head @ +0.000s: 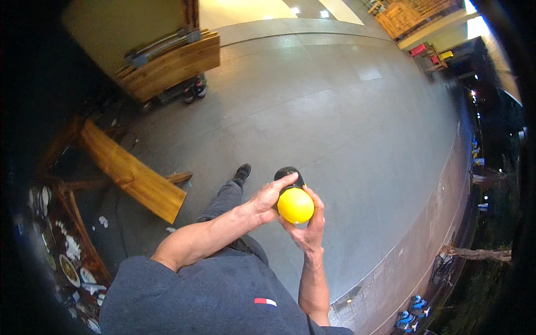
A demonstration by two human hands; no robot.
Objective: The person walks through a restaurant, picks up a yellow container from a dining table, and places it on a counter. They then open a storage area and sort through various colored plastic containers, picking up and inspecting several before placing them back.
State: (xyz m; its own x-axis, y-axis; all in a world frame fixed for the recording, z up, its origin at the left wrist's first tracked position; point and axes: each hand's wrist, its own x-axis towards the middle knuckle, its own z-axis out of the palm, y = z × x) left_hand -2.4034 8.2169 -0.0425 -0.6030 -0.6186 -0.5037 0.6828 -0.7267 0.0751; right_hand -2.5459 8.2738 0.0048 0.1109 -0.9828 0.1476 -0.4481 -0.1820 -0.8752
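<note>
In front of my torso, both hands are on a rounded object (pixel 295 205) with a glossy yellow dome at its near end and a black part (pixel 286 172) at its far end. I cannot tell exactly what it is. My left hand (pixel 268 202) wraps the object from the left, thumb lying across the black part. From below and the right, my right hand (pixel 310 230) cups the yellow dome, with fingers along its right side. The object's underside is hidden by the dome and my hands.
A wooden bench (pixel 134 171) stands to my left, beside a dark table (pixel 86 228) bearing dishes and white scraps. A large wooden furniture piece (pixel 180 67) is at upper left. Grey floor (pixel 360 138) spreads ahead; a paved strip (pixel 393 276) borders it on the right.
</note>
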